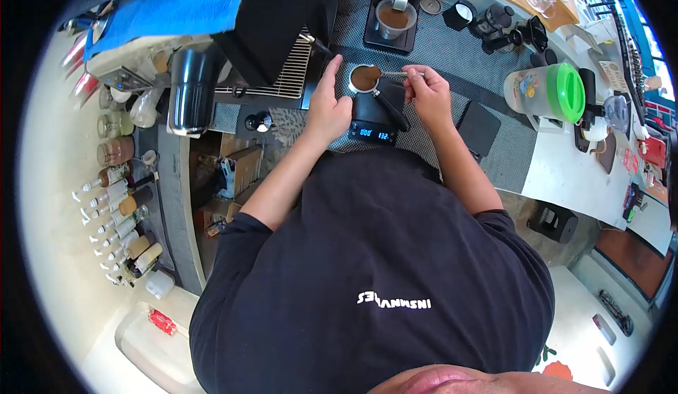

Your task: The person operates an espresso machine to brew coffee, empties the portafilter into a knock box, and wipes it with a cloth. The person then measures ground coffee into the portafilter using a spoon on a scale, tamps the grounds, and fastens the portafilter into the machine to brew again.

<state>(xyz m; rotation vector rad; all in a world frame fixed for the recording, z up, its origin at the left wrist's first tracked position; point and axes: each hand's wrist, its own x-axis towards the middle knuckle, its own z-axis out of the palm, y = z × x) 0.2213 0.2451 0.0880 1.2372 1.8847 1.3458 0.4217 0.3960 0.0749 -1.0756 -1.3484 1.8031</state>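
Note:
A portafilter (390, 110) rests on a black digital scale (372, 133) with a lit display. Brown coffee grounds (365, 78) fill its basket. My right hand (428, 92) pinches the handle of a small metal spoon (394, 74), whose tip is at the grounds. Just left of the basket is my left hand (330, 106), upright on its edge with straight fingers and nothing in it. Behind the scale, a cup of grounds (393, 20) stands in a black grinder (402, 39).
An espresso machine with a slatted drip tray (291, 73) stands at the left, beside a dark cylinder (191, 94). A green-lidded container (565, 92) is at the right. Black jars (494, 20) line the back. A dark flat pad (479, 129) lies right of the scale.

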